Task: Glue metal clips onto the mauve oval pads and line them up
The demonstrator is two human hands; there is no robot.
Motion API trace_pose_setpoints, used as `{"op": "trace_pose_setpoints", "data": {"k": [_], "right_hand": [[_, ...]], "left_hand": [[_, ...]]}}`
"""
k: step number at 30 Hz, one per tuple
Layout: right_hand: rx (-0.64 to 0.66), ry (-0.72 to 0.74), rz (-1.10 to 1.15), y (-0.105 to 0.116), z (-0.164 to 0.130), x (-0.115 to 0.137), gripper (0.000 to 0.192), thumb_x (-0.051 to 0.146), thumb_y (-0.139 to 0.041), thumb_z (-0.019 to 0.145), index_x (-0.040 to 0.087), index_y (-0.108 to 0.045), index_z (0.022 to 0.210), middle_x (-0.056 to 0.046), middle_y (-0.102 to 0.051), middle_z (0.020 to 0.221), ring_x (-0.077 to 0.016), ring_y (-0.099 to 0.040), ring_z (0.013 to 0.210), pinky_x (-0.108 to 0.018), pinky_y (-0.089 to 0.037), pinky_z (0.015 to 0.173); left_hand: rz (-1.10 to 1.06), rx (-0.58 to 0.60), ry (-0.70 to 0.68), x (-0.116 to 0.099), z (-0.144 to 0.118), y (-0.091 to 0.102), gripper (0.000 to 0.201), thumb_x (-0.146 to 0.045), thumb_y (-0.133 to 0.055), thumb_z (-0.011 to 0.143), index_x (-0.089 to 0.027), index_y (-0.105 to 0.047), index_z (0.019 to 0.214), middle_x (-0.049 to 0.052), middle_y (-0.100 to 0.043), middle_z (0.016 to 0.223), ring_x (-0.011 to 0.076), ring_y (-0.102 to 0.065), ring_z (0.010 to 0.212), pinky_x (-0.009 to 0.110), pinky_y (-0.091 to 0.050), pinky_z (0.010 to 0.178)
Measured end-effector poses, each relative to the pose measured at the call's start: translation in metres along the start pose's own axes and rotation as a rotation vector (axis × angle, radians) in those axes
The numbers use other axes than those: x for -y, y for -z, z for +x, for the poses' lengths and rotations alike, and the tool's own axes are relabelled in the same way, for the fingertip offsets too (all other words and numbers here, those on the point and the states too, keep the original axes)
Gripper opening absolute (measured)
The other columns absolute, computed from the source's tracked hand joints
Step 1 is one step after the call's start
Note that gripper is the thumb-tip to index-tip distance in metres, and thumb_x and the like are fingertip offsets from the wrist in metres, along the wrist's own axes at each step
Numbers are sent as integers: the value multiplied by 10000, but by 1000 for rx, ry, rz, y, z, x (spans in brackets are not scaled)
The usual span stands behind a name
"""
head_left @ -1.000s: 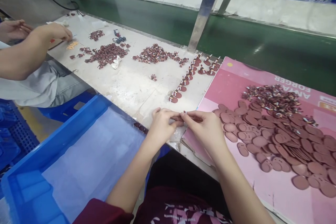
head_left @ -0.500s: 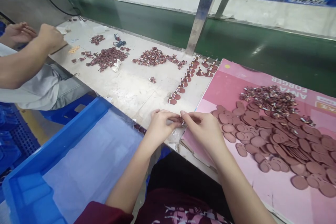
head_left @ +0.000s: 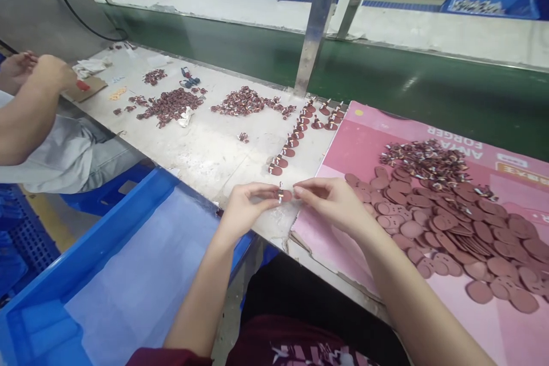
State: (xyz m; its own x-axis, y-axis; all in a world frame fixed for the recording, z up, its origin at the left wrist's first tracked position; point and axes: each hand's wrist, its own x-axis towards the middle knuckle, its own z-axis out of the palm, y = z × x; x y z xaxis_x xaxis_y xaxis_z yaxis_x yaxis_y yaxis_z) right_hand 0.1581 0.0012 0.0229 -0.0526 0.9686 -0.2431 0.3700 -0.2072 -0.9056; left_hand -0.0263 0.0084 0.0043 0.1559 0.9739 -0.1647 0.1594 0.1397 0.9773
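Both hands meet at the near edge of the workbench: the left hand pinches a small maroon piece between thumb and fingertips, and the right hand closes narrow fingers on its other end. Just beyond, finished pieces stand in a row running toward the far edge. Maroon oval discs pile on the pink cardboard sheet at the right. A blue bin sits below the near edge. A co-worker's arm rests at the left end.

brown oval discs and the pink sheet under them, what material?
Brown oval discs: probably soft rubber or faux leather; matte, thin, flat, punched holes, lying in a loose overlapping heap. Pink sheet: printed cardboard, slight sheen, with torn, layered front edge near the right hand.
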Motion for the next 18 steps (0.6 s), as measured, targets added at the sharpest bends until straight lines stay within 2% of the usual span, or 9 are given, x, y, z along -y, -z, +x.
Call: {"op": "trace_pose_setpoints", "data": {"k": [3,6,8,11,14,18], "right_hand": [[108,-43,98,-6,8,6,136,280,-674,758,172,-739,810,-55,-750,839,-186,-690,791,-283,-510,742],[173,-79,95,-14,17,8,131,283,-680,765,169,-742,787,-48,-748,805,-160,-669,712,-261,-491,672],[188,-90,71,-19,23,8,132,277,-677,772,162,-742,771,-47,-743,776,-147,-651,671,-250,-479,641],[160,-90,38,-23,32,9,112,240,-673,774,155,-745,765,-50,-740,765,-142,-650,679,-242,-477,656],[87,-87,-31,-25,39,9,112,237,-670,770,164,-754,755,-53,-735,754,-150,-645,687,-251,-470,661],[2,-90,-144,-25,44,11,88,225,-685,737,192,-764,716,-35,-714,686,-164,-622,672,-260,-427,610]], "left_hand": [[10,-1,-22,1,2,7,223,-169,-767,608,-175,-764,831,53,-773,833,231,-722,822,353,-590,803],[33,14,-68,3,5,15,197,-187,-751,624,-174,-762,820,56,-772,833,232,-722,820,357,-587,816],[59,26,-81,4,7,21,210,-194,-746,624,-165,-758,832,62,-771,823,239,-722,818,365,-585,814],[113,16,-96,4,11,31,345,-196,-754,619,-164,-737,963,57,-767,817,241,-719,838,382,-564,861],[163,-61,-162,7,15,39,415,-236,-759,644,-171,-707,1051,41,-759,790,220,-715,818,380,-545,886],[159,-268,-252,18,23,43,365,-308,-740,675,-153,-702,1003,25,-735,722,189,-698,740,349,-560,818]]}}
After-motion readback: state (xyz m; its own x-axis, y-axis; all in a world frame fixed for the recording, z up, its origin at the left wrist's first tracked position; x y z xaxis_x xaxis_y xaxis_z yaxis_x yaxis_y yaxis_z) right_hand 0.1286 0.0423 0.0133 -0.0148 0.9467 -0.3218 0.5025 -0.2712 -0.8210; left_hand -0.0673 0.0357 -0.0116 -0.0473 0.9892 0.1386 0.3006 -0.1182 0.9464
